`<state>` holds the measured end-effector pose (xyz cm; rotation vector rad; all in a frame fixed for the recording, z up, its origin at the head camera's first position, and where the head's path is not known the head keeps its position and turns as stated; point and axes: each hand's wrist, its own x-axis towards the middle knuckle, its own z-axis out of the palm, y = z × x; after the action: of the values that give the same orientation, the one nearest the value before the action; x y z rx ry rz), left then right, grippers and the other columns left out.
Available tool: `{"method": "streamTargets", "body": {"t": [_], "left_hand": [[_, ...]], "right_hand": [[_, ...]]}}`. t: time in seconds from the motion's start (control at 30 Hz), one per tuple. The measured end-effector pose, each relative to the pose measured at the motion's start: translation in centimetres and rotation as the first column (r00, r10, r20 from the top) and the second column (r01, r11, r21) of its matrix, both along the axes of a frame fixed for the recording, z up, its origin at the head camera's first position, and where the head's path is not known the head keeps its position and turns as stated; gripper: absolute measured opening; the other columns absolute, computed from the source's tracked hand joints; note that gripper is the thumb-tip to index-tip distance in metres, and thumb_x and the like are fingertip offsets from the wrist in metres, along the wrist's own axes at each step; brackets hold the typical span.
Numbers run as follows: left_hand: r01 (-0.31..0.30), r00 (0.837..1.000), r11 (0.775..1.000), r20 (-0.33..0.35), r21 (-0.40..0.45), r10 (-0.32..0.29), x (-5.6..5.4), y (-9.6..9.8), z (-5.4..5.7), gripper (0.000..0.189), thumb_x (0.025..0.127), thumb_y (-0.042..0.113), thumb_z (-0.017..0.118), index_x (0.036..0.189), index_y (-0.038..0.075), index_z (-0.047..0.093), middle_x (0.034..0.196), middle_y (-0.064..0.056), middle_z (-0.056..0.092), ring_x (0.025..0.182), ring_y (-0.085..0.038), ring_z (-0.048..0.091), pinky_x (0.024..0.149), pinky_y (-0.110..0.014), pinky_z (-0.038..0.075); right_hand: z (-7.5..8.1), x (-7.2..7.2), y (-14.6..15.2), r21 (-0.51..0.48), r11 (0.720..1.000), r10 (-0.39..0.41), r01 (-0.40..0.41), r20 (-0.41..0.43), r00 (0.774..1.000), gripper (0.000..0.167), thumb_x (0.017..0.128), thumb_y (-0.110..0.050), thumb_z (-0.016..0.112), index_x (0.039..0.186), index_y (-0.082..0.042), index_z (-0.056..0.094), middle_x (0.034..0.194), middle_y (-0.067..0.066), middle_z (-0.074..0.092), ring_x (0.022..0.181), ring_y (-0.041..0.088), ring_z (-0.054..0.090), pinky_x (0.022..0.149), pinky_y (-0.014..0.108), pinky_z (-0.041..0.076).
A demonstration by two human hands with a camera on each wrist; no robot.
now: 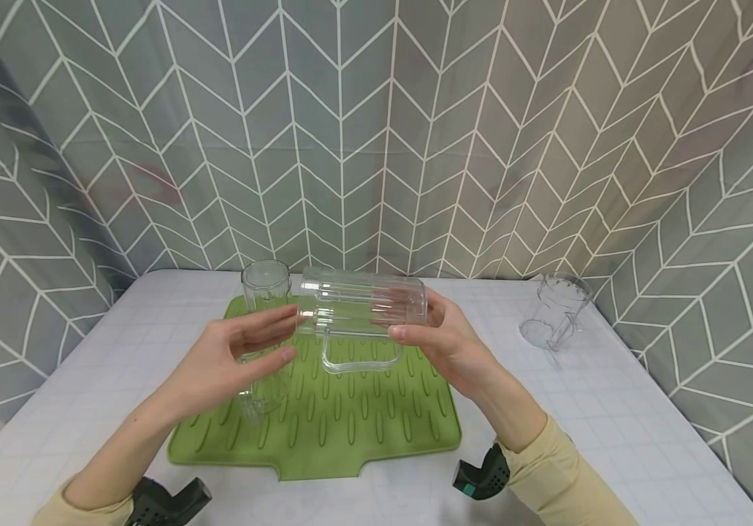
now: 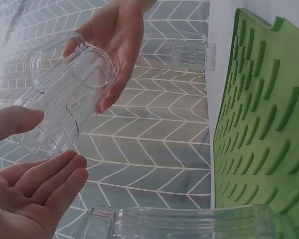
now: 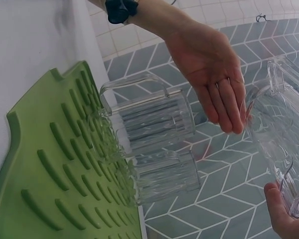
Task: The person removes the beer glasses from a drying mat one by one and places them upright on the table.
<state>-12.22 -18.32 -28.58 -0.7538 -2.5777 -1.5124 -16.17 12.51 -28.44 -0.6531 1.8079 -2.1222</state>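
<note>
A clear glass mug [image 1: 363,299] is held on its side above the mat, its handle [image 1: 361,365] toward me. My right hand [image 1: 451,340] grips it round one end, thumb on the near side. At the other end, my left hand [image 1: 238,358] has its fingers extended, fingertips close to the glass; whether they touch cannot be told. In the right wrist view the left palm [image 3: 209,64] faces up. Two more glass mugs, one far [image 1: 266,281] and one near [image 3: 149,117], stand on the green mat [image 1: 376,431], partly behind my left hand in the head view.
Another clear glass mug [image 1: 555,310] stands on the white table [image 1: 507,307] at the right. A patterned curtain [image 1: 363,146] hangs behind the table and along its sides. Raised ribs cover the mat, which has a tab at its front edge.
</note>
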Motion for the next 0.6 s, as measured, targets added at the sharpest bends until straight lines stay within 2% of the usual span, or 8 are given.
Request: {"method": "streamTargets", "body": {"t": [0.23,0.43,0.6], "left_hand": [[0.003,1.0,1.0,-0.01,0.023,-0.003,-0.04,-0.05,-0.08,0.053,0.096,0.018,0.068,0.147,0.015,0.05,0.142,-0.007,0.059,0.127,-0.022,0.059,0.095,-0.023,0.055],[0.004,1.0,0.999,-0.028,0.038,-0.003,-0.01,-0.07,-0.11,0.053,0.096,0.016,0.068,0.146,0.013,0.051,0.142,-0.009,0.058,0.127,-0.022,0.059,0.096,-0.023,0.055],[-0.004,0.999,0.999,-0.045,0.053,0.006,-0.03,-0.07,-0.07,0.053,0.096,0.014,0.068,0.146,0.012,0.051,0.142,-0.005,0.059,0.124,-0.012,0.061,0.094,-0.022,0.055]], "right_hand": [[-0.04,-0.08,-0.07,0.003,1.0,0.005,-0.005,0.004,1.0,0.066,0.085,-0.01,0.07,0.146,-0.01,0.045,0.139,0.009,0.058,0.135,0.024,0.049,0.12,0.048,0.03],[-0.03,-0.06,-0.13,0.015,1.0,-0.009,0.009,0.017,1.0,0.067,0.084,-0.008,0.072,0.145,-0.01,0.045,0.138,0.008,0.059,0.133,0.022,0.052,0.118,0.045,0.033],[-0.02,-0.01,-0.22,0.024,1.0,-0.016,0.016,0.011,1.0,0.067,0.084,-0.008,0.073,0.145,-0.01,0.045,0.134,0.007,0.061,0.13,0.022,0.054,0.117,0.046,0.035]]}}
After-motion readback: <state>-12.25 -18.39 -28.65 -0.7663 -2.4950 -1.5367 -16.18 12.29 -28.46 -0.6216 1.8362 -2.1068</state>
